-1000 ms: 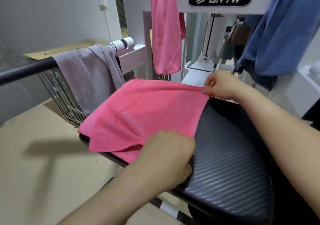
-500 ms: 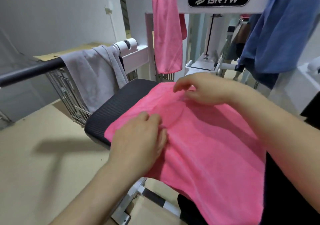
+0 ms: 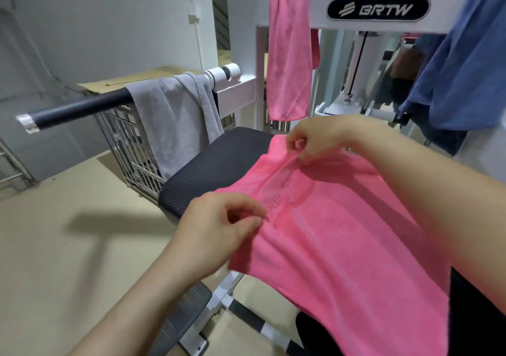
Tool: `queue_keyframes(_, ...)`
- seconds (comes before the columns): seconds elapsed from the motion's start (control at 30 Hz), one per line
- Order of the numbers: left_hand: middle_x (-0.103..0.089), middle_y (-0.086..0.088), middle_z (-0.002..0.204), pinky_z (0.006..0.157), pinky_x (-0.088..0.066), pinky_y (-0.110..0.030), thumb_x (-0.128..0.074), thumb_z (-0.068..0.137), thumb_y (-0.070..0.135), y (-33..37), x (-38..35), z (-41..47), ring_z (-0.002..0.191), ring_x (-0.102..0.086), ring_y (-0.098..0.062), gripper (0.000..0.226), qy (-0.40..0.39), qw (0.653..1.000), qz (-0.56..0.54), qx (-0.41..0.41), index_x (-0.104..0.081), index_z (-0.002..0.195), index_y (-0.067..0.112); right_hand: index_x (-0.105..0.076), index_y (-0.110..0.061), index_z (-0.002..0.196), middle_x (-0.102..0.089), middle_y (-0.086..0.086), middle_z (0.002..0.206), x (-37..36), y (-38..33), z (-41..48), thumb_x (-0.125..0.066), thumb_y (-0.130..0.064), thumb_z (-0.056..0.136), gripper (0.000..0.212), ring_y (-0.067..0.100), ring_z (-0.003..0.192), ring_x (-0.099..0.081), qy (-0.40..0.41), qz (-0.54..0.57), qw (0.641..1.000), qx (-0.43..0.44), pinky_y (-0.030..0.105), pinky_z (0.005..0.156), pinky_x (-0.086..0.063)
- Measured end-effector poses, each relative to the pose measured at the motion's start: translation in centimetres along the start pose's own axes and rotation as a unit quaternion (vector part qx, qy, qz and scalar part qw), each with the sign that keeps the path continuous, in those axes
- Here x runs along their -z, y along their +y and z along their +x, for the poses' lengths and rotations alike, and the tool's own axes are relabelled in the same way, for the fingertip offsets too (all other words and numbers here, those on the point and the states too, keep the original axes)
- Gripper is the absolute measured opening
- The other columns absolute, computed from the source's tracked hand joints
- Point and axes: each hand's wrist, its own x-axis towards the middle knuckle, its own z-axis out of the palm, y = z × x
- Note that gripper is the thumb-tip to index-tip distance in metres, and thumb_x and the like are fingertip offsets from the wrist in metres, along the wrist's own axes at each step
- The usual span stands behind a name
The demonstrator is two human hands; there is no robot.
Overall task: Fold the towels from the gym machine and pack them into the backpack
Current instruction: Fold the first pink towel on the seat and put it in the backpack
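Left hand (image 3: 219,232): nearest, thumb and fingertips pinching the left edge of the pink towel (image 3: 342,232), close to its near corner.
Right hand (image 3: 315,139): farther along the same edge, fingers curled and pinching a raised ridge of cloth near the far corner.
Pink towel: spread over the right part of the black seat pad (image 3: 219,161), with its near end hanging off toward the camera. Faint embossed lettering runs between the two hands.
Seat pad: ribbed and bare on its left side.
Grey towel (image 3: 175,120): draped over the black-gripped handle bar (image 3: 79,108), just left of the pad and in front of a wire cage (image 3: 128,147).
Hanging towel (image 3: 287,54): pink, slung over the white machine frame (image 3: 317,5) beside the BRTW badge (image 3: 377,9).
Blue towel (image 3: 465,68): hanging at the far right.
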Motion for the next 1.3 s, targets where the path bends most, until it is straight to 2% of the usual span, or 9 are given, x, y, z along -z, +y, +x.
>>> queue_keyframes(0.17,-0.070,-0.004,0.087,0.057,-0.051,-0.032,-0.058,0.092,0.002,-0.2,1.5,0.0,0.063,-0.055,-0.012,0.025,-0.019,0.954,-0.298,0.037,-0.073,0.089,0.022,-0.069,-0.020,0.079,-0.067,0.002,0.081,1.3,4.0,-2.3,-0.074,-0.021,0.078,0.005,0.013,0.080,-0.059,0.039,0.215,0.976,-0.015,0.039,0.085,-0.045)
queue_keyframes(0.3,-0.063,-0.009,0.078,0.051,-0.040,-0.023,-0.069,0.082,0.011,0.1,1.9,0.8,0.061,-0.053,-0.014,0.018,-0.019,0.934,-0.350,0.063,-0.070,0.096,0.022,-0.066,-0.017,0.087,-0.064,-0.002,0.077,1.5,5.0,-2.0,-0.066,-0.009,0.087,0.008,0.010,0.072,-0.060,0.085,0.520,0.850,-0.018,0.027,0.073,-0.048)
queue_keyframes(0.37,-0.064,0.001,0.070,0.047,-0.038,-0.024,-0.073,0.082,0.016,-0.8,1.8,2.2,0.054,-0.051,-0.012,0.019,0.028,0.968,-0.232,0.085,-0.068,0.098,0.025,-0.065,-0.017,0.085,-0.064,-0.001,0.075,1.3,4.9,-0.3,-0.070,-0.015,0.086,0.005,0.012,0.068,-0.061,0.140,0.461,0.873,-0.079,0.026,0.063,-0.048)
queue_keyframes(0.47,-0.070,0.009,0.077,0.067,-0.046,-0.028,-0.075,0.078,0.037,-2.8,1.5,4.0,0.074,-0.063,-0.011,0.019,0.071,0.989,0.088,0.094,-0.070,0.095,0.031,-0.063,-0.005,0.084,-0.058,0.006,0.080,-0.6,4.3,2.9,-0.070,-0.020,0.083,0.016,0.023,0.077,-0.055,0.195,0.166,0.960,-0.117,0.028,0.068,-0.039)
queue_keyframes(0.73,-0.059,0.012,0.079,0.069,-0.041,-0.028,-0.075,0.073,0.048,-4.6,2.8,4.1,0.078,-0.055,-0.008,0.022,0.063,0.978,0.185,0.071,-0.064,0.070,0.029,-0.061,-0.003,0.108,-0.064,0.016,0.113,-2.7,4.7,5.7,-0.054,-0.014,0.090,0.022,0.032,0.104,-0.058,0.178,0.075,0.974,-0.120,0.035,0.088,-0.042)
queue_keyframes(0.9,-0.056,0.014,0.057,0.055,-0.035,-0.019,-0.080,0.070,0.044,-4.4,2.4,4.6,0.058,-0.049,0.000,0.027,0.007,0.991,0.130,0.039,-0.065,0.068,0.022,-0.057,-0.020,0.117,-0.057,-0.009,0.121,-1.0,2.4,5.0,-0.059,-0.007,0.086,0.033,0.009,0.114,-0.053,0.096,0.177,0.979,-0.025,0.020,0.097,-0.036)
queue_keyframes(1.07,-0.044,0.004,0.052,0.049,-0.025,-0.024,-0.071,0.078,0.047,-5.5,4.5,5.1,0.050,-0.036,-0.010,0.042,-0.064,0.984,-0.153,0.060,-0.061,0.056,0.013,-0.062,-0.015,0.105,-0.065,-0.002,0.104,0.1,-5.2,5.4,-0.075,-0.008,0.080,0.029,0.006,0.096,-0.058,-0.102,0.188,0.964,0.156,0.020,0.089,-0.045)
queue_keyframes(1.17,-0.033,-0.005,0.057,0.051,-0.019,-0.034,-0.066,0.069,0.068,-7.6,6.6,5.5,0.054,-0.029,-0.019,0.069,-0.059,0.988,-0.136,0.053,-0.050,0.056,0.002,-0.059,-0.009,0.086,-0.061,0.007,0.081,0.5,-6.5,6.5,-0.080,-0.019,0.077,0.024,0.013,0.072,-0.052,-0.134,0.154,0.965,0.166,0.031,0.071,-0.045)
queue_keyframes(1.3,-0.043,-0.005,0.052,0.046,-0.036,-0.019,-0.071,0.053,0.076,-10.2,9.4,6.3,0.046,-0.042,-0.011,0.076,-0.050,0.986,-0.146,0.063,-0.060,0.054,0.001,-0.069,-0.010,0.089,-0.070,0.002,0.081,1.5,-6.6,7.2,-0.083,-0.022,0.073,0.024,0.011,0.068,-0.061,-0.173,0.119,0.971,0.113,0.033,0.071,-0.053)
